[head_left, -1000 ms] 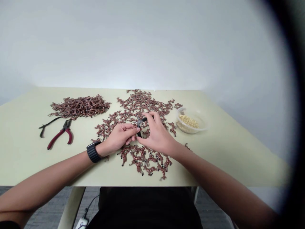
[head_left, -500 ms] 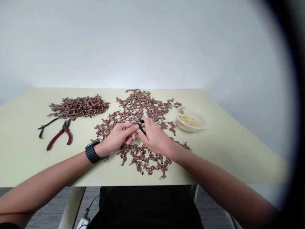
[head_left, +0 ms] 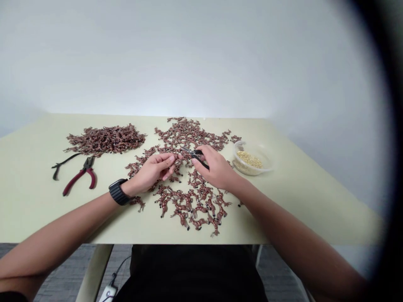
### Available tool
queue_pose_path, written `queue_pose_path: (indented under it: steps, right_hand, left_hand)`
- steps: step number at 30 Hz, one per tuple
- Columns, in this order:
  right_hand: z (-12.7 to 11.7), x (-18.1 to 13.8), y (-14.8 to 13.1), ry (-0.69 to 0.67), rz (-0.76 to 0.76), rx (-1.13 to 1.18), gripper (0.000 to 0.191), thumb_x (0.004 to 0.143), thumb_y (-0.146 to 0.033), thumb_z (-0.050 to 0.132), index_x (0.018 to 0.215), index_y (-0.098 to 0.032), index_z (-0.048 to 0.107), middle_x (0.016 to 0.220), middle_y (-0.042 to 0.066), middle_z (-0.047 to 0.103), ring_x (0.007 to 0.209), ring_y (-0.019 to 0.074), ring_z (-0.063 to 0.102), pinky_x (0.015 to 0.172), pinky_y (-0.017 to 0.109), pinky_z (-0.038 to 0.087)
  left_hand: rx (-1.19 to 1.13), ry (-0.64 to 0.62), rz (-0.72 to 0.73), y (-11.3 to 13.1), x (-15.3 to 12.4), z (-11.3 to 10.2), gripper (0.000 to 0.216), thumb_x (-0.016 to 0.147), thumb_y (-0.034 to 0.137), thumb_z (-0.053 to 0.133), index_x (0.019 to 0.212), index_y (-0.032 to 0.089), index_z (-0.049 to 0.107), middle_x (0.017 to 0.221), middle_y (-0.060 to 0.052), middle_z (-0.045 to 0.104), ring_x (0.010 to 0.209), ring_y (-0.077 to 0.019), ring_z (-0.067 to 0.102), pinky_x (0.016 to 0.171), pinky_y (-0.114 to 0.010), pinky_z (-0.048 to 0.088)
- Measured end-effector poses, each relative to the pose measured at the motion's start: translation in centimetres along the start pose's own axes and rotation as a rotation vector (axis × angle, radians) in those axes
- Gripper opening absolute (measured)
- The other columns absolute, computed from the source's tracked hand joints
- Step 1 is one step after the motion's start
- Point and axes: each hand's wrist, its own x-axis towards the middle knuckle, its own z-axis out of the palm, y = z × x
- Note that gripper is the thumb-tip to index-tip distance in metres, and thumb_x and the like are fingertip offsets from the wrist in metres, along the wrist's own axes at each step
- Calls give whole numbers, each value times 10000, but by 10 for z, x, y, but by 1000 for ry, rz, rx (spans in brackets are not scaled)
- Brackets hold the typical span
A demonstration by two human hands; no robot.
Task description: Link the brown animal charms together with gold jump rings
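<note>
My right hand [head_left: 214, 167] is closed around black-handled pliers [head_left: 200, 161], whose slim metal jaws point left. Opposite them, my left hand [head_left: 157, 167] pinches a small brown animal figurine [head_left: 179, 158], perhaps a deer, mostly covered by the fingers. The plier jaws are a little above and to the right of the left fingertips. Under and around both hands lie many brown figurines [head_left: 195, 209] with dark feet, spread over the pale table [head_left: 299, 201].
A dense heap of brown figurines [head_left: 107, 139] lies at the back left. In front of it are red-handled pliers [head_left: 91, 173] and a thin black tool or strap [head_left: 64, 163]. To the right stands a clear round tub [head_left: 266, 167] with small gold pieces [head_left: 249, 159].
My hands have moved apart. The right hand has shifted right and up with the pliers, and the left hand slightly left, with its figurine now showing at the fingertips.
</note>
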Motion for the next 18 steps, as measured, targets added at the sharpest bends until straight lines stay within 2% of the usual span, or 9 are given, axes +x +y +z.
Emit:
queue_pose_path:
  steps: [4, 12, 18]
  right_hand:
    - [-1, -2, -4, -23, -102, -14, 324, 998, -438, 460, 1205, -199, 533, 1113, 124, 610, 989, 270, 572, 837, 390, 457]
    - [-9, -1, -5, -72, -134, -23, 331, 997, -438, 463, 1215, -201, 538, 1091, 114, 614, 921, 247, 586, 794, 379, 469]
    - [-10, -2, -7, -102, -131, -29, 355, 998, -435, 460, 1254, -203, 542, 1138, 126, 618, 945, 260, 595, 803, 388, 476]
  left_hand:
    - [3, 1, -11, 3, 1, -6, 343, 980, 472, 585, 1080, 162, 690, 583, 37, 458, 460, -74, 338, 470, -222, 252]
    - [25, 29, -34, 5, 2, -13, 310, 933, 466, 652, 980, 166, 714, 565, 38, 418, 463, -77, 286, 455, -236, 195]
    - [62, 16, -21, 8, 1, -12, 349, 935, 469, 651, 755, 172, 619, 569, 29, 448, 459, -70, 300, 460, -242, 214]
